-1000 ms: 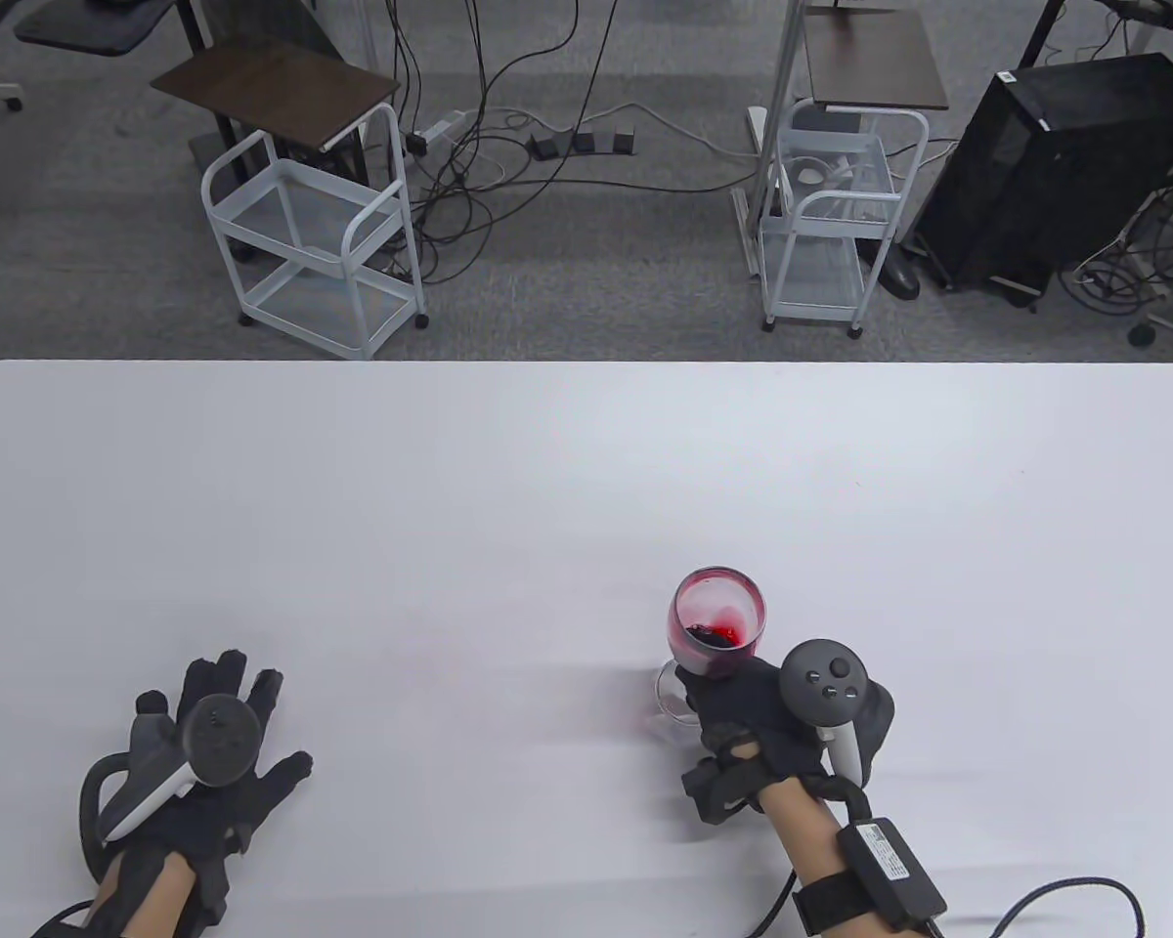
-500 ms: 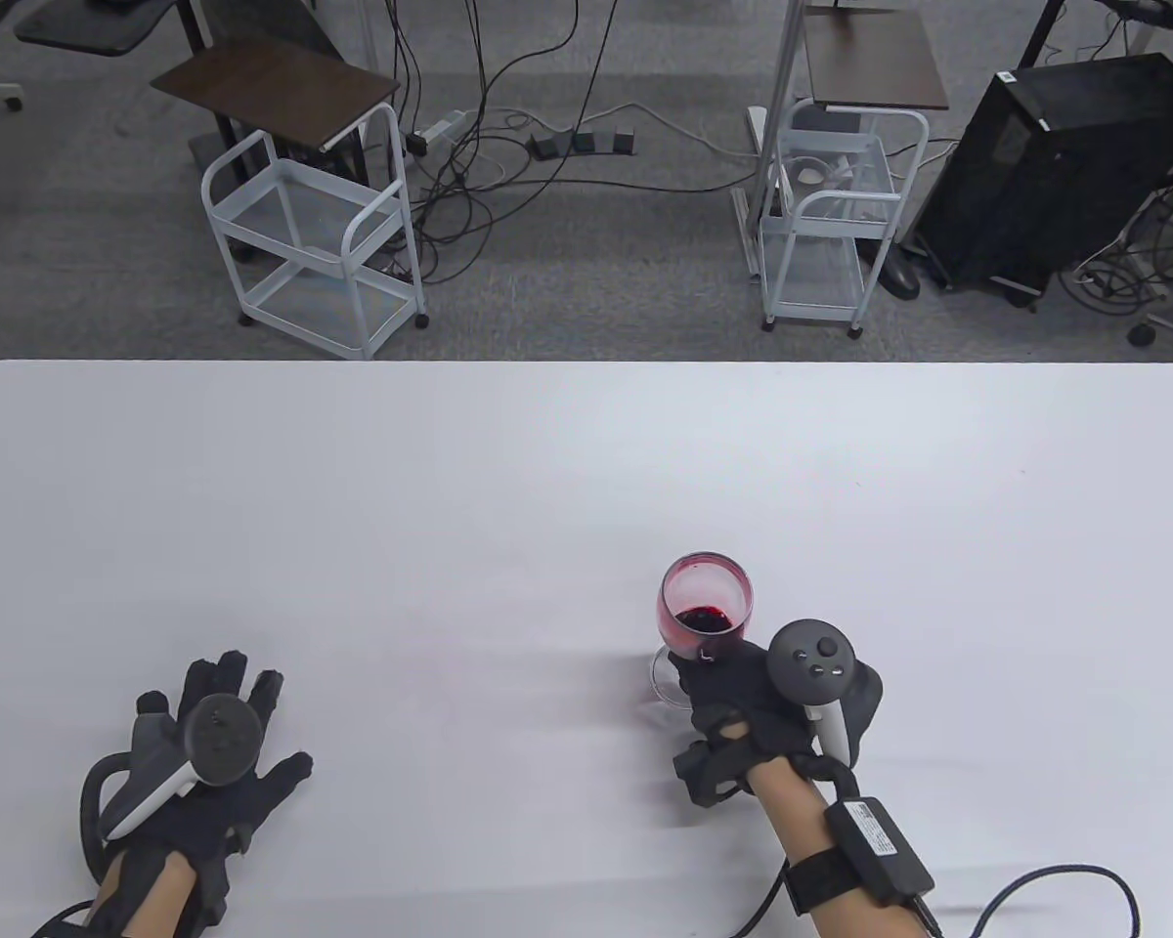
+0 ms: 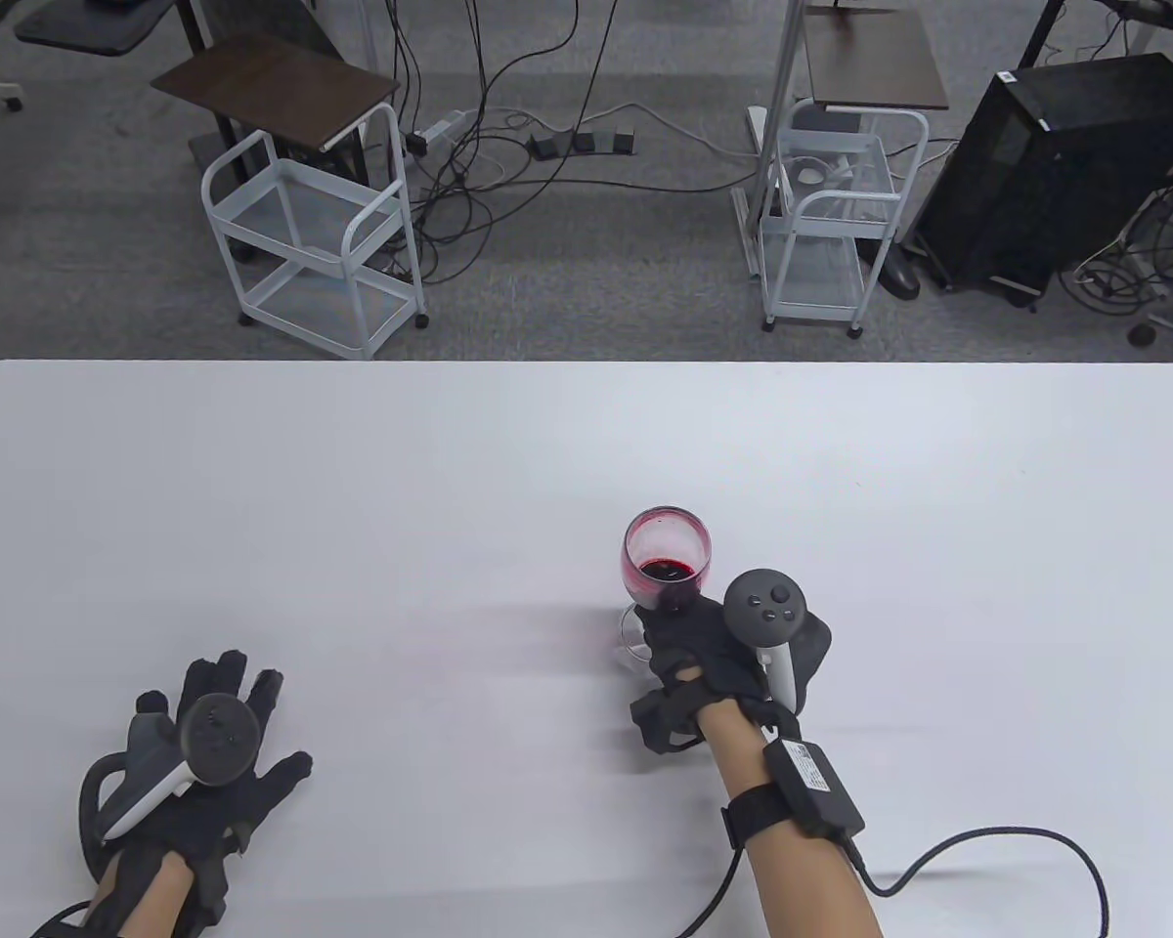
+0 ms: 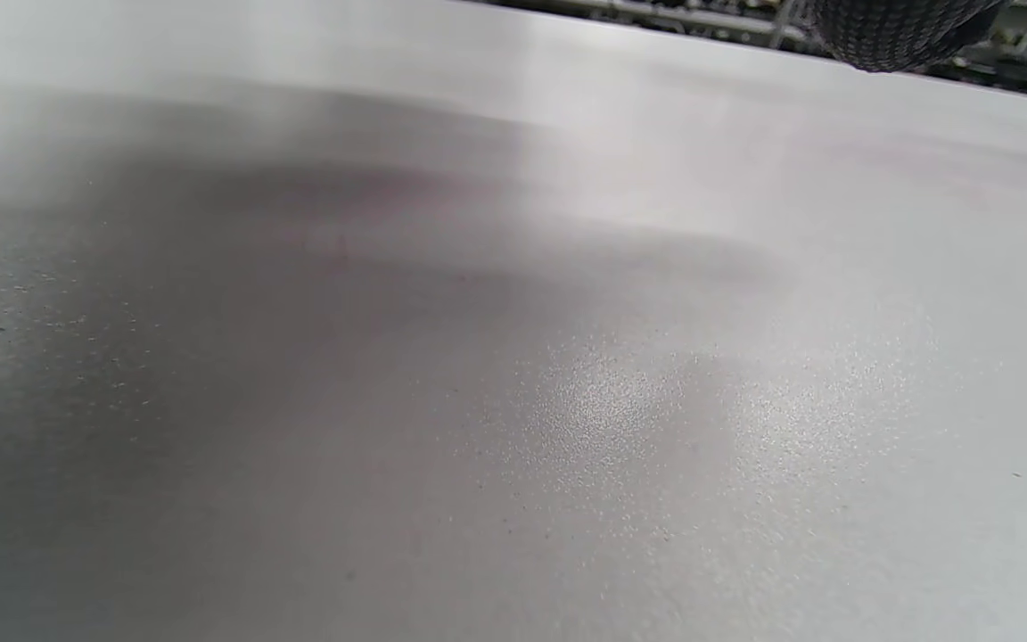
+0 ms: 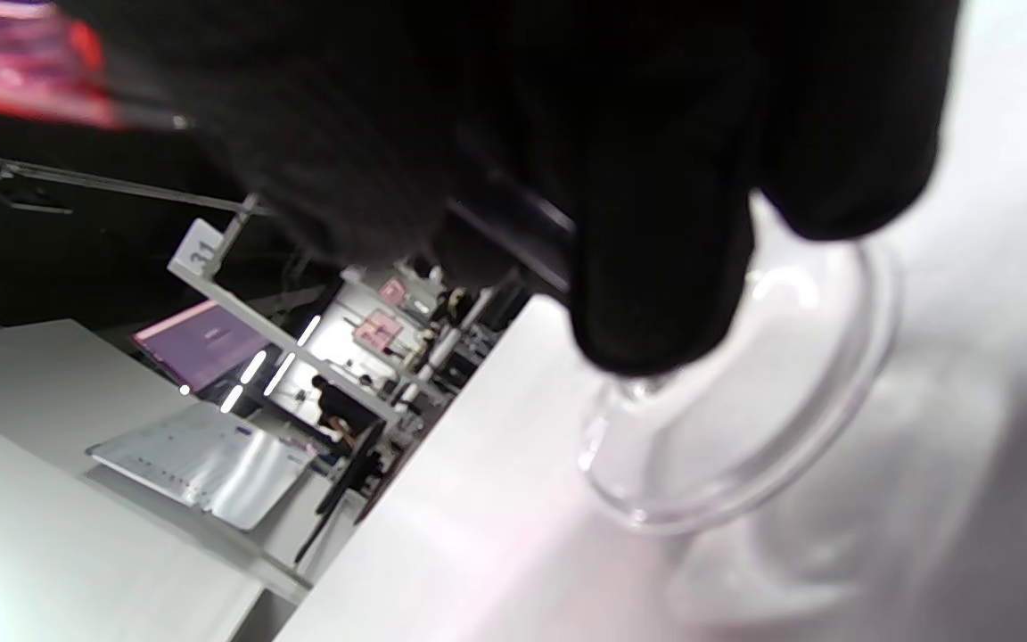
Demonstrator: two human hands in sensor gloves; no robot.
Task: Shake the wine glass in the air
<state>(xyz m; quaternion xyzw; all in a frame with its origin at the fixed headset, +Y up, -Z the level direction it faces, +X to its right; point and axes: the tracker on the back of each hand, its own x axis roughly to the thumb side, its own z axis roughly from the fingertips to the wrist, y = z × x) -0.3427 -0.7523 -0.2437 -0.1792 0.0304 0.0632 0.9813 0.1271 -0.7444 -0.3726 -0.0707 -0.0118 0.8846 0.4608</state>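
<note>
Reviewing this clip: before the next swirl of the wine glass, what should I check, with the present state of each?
1. Right hand grips the wine glass at the stem: ok.
2. Glass base off the table: cannot tell.
3. Red wine low in the bowl, well under the rim: ok.
4. Bowl roughly upright: ok.
5. Left hand rests flat on the table, apart from the glass: ok.
</note>
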